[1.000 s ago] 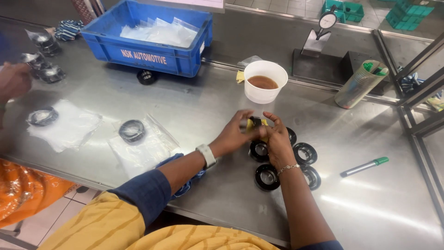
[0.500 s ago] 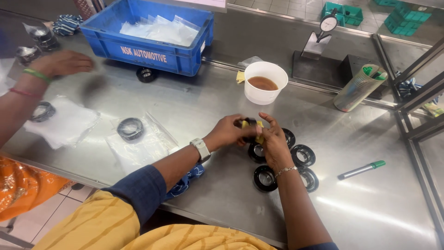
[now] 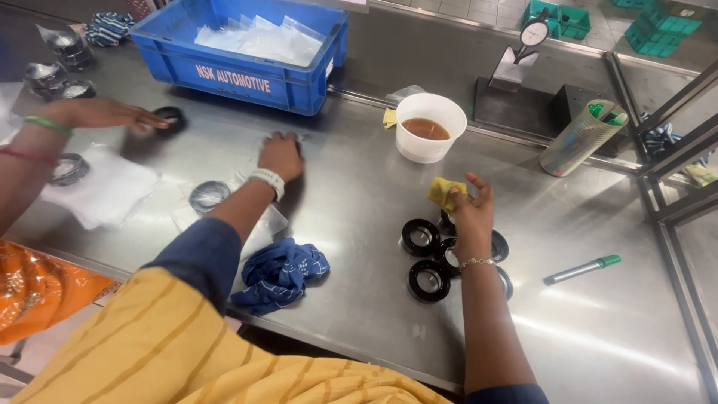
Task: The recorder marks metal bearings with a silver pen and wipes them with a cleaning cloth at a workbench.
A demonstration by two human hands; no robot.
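The left hand (image 3: 280,155) is stretched out over the steel surface (image 3: 359,224) toward the blue crate (image 3: 254,56), knuckles up, fingers curled closed on something small and dark that cannot be made out. The right hand (image 3: 471,213) is raised just above the black rings (image 3: 428,258), fingers pinching a yellow cloth (image 3: 444,192). A co-worker's hand (image 3: 105,114) reaches left of the crate. Clear plastic bags (image 3: 258,39) lie inside the crate; a white cup (image 3: 430,127) stands to its right.

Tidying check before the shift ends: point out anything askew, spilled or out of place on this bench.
No spill shows; the white cup of brown liquid stands upright. A crumpled blue cloth lies at the table's near edge, and a green-capped marker lies loose, askew, right of the black rings.
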